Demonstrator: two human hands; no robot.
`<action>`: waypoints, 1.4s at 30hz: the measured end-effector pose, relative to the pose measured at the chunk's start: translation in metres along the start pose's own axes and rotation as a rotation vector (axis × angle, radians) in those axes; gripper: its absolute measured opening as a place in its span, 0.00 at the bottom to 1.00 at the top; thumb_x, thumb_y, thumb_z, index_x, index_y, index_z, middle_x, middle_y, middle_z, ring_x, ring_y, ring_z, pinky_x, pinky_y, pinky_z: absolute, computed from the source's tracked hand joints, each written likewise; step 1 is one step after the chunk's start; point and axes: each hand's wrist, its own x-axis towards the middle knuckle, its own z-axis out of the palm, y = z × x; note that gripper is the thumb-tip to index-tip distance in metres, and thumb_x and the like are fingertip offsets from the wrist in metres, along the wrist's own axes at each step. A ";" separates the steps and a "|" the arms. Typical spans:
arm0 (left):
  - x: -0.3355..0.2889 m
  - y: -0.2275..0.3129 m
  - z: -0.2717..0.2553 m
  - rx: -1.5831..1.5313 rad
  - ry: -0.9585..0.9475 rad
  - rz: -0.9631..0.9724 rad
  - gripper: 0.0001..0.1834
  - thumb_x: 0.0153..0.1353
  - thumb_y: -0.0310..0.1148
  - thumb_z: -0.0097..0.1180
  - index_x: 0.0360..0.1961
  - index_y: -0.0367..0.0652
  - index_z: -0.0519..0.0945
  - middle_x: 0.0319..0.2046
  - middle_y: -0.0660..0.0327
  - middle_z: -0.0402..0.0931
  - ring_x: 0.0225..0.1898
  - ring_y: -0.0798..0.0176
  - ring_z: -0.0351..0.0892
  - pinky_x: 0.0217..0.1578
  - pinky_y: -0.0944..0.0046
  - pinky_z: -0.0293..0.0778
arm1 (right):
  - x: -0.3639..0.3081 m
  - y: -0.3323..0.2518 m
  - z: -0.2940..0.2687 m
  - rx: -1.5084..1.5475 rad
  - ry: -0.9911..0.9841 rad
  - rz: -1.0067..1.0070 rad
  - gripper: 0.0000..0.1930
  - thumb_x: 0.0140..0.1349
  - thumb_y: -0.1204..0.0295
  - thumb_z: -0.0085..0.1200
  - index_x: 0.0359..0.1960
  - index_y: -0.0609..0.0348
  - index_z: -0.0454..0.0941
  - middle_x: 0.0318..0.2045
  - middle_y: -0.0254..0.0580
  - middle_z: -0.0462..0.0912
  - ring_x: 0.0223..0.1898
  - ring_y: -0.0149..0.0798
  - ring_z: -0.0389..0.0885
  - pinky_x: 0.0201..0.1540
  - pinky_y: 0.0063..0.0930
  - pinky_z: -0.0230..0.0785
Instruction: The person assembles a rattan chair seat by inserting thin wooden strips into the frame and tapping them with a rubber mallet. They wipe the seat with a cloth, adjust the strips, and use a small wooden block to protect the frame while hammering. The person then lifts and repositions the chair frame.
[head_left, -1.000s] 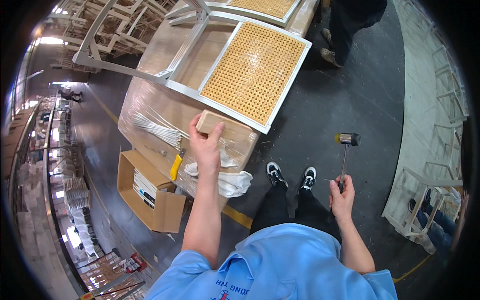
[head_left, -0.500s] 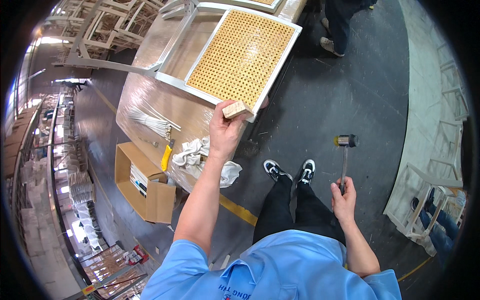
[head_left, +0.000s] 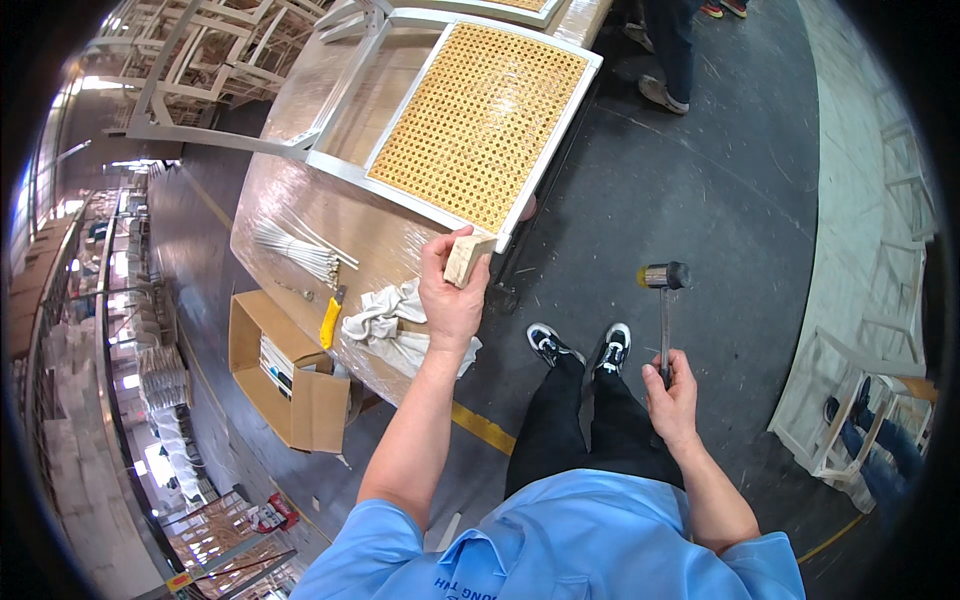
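My left hand (head_left: 451, 303) grips a small pale wood block (head_left: 468, 260) at the near corner of a white chair frame (head_left: 333, 165). Yellow woven cane (head_left: 482, 118) fills the chair's panel, which lies on the wrapped table. Out to the right, over the floor, my right hand (head_left: 674, 398) is closed round the handle of a mallet (head_left: 664, 276). The mallet's head points away from me, one face yellowish and the other dark. Whether the block touches the chair frame I cannot tell.
On the table (head_left: 275, 190) lie a bundle of white rods (head_left: 297, 246), a yellow-handled cutter (head_left: 330, 320) and a crumpled white cloth (head_left: 380, 318). An open cardboard box (head_left: 318, 408) stands left of it. Another person's legs (head_left: 668, 50) are beyond the table.
The wood block has turned upright in my left hand, which has shifted slightly nearer to me. My right hand has moved a little left with the mallet. The person beyond has shifted their feet.
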 end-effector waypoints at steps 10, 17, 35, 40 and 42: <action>-0.001 0.016 -0.009 0.013 -0.088 -0.243 0.23 0.61 0.18 0.63 0.59 0.41 0.79 0.55 0.59 0.82 0.56 0.65 0.80 0.57 0.64 0.75 | 0.036 -0.041 0.022 -0.090 -0.075 -0.096 0.09 0.68 0.70 0.61 0.42 0.60 0.75 0.23 0.27 0.73 0.26 0.24 0.68 0.30 0.24 0.63; -0.004 0.020 0.010 0.011 0.047 -0.246 0.22 0.63 0.18 0.63 0.59 0.40 0.79 0.57 0.56 0.81 0.58 0.63 0.79 0.61 0.64 0.73 | 0.077 -0.069 0.022 -0.184 -0.195 -0.185 0.11 0.68 0.68 0.63 0.43 0.60 0.75 0.23 0.32 0.73 0.25 0.27 0.69 0.30 0.27 0.65; -0.004 0.046 0.074 0.205 0.361 -0.496 0.22 0.66 0.19 0.61 0.60 0.44 0.80 0.57 0.58 0.81 0.54 0.70 0.80 0.54 0.68 0.77 | 0.198 -0.169 -0.032 -0.443 -0.776 -0.487 0.16 0.75 0.66 0.52 0.57 0.63 0.76 0.28 0.48 0.79 0.28 0.47 0.82 0.37 0.37 0.75; 0.007 0.055 0.077 0.158 0.385 -0.585 0.24 0.65 0.23 0.63 0.63 0.47 0.79 0.47 0.58 0.87 0.47 0.71 0.83 0.52 0.67 0.77 | 0.198 -0.220 -0.019 -0.471 -0.981 -0.748 0.16 0.75 0.68 0.51 0.59 0.62 0.76 0.30 0.51 0.81 0.32 0.53 0.83 0.38 0.41 0.77; 0.003 0.051 0.077 0.133 0.421 -0.554 0.25 0.64 0.22 0.62 0.63 0.48 0.80 0.46 0.58 0.87 0.44 0.72 0.83 0.49 0.67 0.78 | 0.195 -0.244 -0.005 -0.474 -1.038 -0.808 0.16 0.74 0.71 0.51 0.59 0.62 0.76 0.30 0.50 0.81 0.30 0.52 0.83 0.36 0.41 0.77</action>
